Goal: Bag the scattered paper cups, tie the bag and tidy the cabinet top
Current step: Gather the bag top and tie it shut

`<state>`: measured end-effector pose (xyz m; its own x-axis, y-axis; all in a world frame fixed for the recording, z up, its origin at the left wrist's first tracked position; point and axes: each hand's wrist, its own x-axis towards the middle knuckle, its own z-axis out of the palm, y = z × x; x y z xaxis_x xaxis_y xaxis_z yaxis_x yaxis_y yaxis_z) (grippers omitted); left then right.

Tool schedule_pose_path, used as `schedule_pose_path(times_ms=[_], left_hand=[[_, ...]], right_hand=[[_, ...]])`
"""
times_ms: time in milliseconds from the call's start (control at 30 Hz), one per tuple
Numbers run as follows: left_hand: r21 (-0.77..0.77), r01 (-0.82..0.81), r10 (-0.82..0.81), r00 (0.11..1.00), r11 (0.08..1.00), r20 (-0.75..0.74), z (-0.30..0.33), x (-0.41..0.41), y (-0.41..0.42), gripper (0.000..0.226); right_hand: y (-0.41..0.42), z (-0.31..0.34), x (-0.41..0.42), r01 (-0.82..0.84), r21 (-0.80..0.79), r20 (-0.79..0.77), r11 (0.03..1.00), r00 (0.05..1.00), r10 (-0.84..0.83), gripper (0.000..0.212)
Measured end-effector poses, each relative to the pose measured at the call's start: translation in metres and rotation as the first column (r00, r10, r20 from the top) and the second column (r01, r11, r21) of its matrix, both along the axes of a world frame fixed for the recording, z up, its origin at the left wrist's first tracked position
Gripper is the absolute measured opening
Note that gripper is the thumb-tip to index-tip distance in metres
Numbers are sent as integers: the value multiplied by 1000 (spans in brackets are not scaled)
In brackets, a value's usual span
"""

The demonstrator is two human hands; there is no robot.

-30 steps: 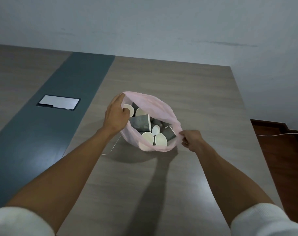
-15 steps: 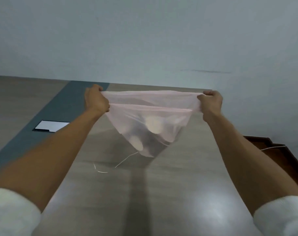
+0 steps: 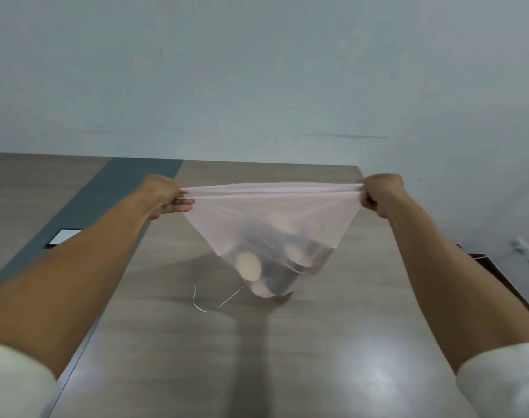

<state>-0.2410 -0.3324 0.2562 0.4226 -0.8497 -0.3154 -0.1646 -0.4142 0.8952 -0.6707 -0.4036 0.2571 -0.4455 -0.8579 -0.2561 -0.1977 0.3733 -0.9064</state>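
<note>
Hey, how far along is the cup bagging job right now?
Bagging looks done: the paper cups sit inside the pink bag, and none lie loose on the cabinet top. In hand: the left hand and right hand each grip a corner of the bag's mouth, stretched flat and lifted. Left: no knot is tied yet, and a thin string lies on the cabinet top under the bag.

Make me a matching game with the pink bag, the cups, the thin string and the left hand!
Things:
1. pink bag
2. cups
3. thin string
4. left hand

States:
A. lying loose on the cabinet top
B. gripping one end of the bag's mouth
C. pulled out wide between two hands
D. bunched at the bottom inside the bag

Pairs: 1-C, 2-D, 3-A, 4-B
</note>
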Motion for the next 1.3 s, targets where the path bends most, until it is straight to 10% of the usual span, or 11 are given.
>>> schedule_pose_path(times_ms=[100, 200, 433, 567, 667, 900, 1300], left_hand=[[106, 110, -125, 981, 988, 148, 4, 4, 7, 20], [64, 136, -145, 974, 989, 172, 7, -1, 7, 15], [-90, -17, 7, 994, 996, -111, -4, 17, 9, 25], [-119, 221, -215, 975, 968, 62, -20, 30, 21, 20], [-91, 290, -246, 911, 953, 332, -36, 29, 25, 18], [-418, 25, -15, 1000, 908, 28, -20, 31, 24, 14], [-268, 1, 8, 999, 963, 35, -62, 26, 31, 36]], right_hand=[[4, 5, -8, -95, 277, -436, 956, 874, 213, 32], [4, 8, -7, -119, 154, -584, 981, 790, 187, 19], [13, 11, -13, -183, -123, 182, 975, 962, 204, 15], [19, -16, -23, -575, 31, -346, 818, 761, 548, 34], [23, -34, -17, -587, 60, -567, 808, 646, 511, 19], [27, -5, -20, -380, -379, -122, 844, 924, 362, 25], [33, -43, -26, -480, -183, 26, 858, 870, 492, 17]])
